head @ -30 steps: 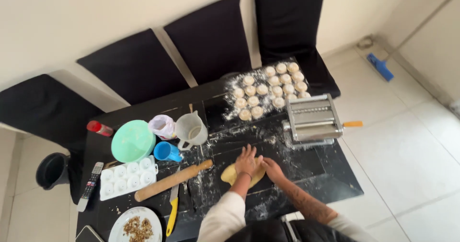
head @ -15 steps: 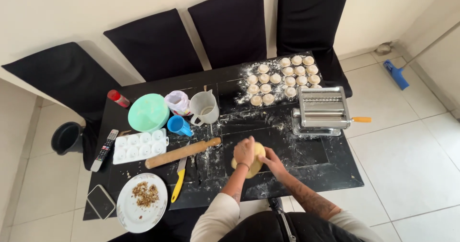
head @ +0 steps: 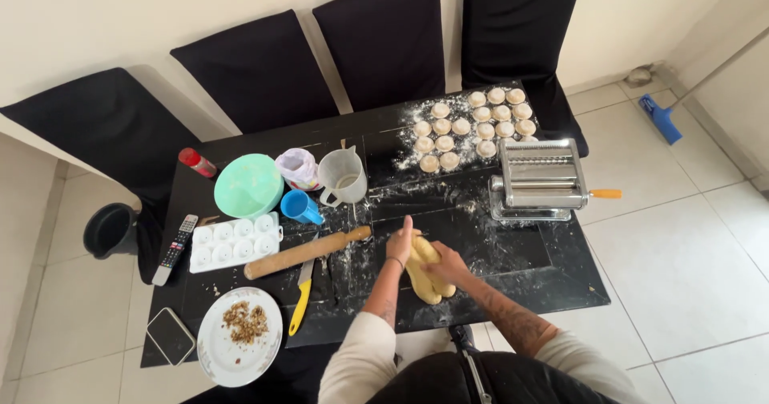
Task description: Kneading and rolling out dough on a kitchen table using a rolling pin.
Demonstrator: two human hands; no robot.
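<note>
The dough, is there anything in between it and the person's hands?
No. Both hands are right on the yellow dough: the left hand presses its left side and the right hand lies on its right side. The wooden rolling pin lies off to the left, apart from them.

Black table (head: 561,280) w/ flour, dough (head: 424,272)

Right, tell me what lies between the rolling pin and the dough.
In the head view, between the rolling pin and the dough lies only the floured black table, plus the left hand pressing the dough's near edge.
</note>
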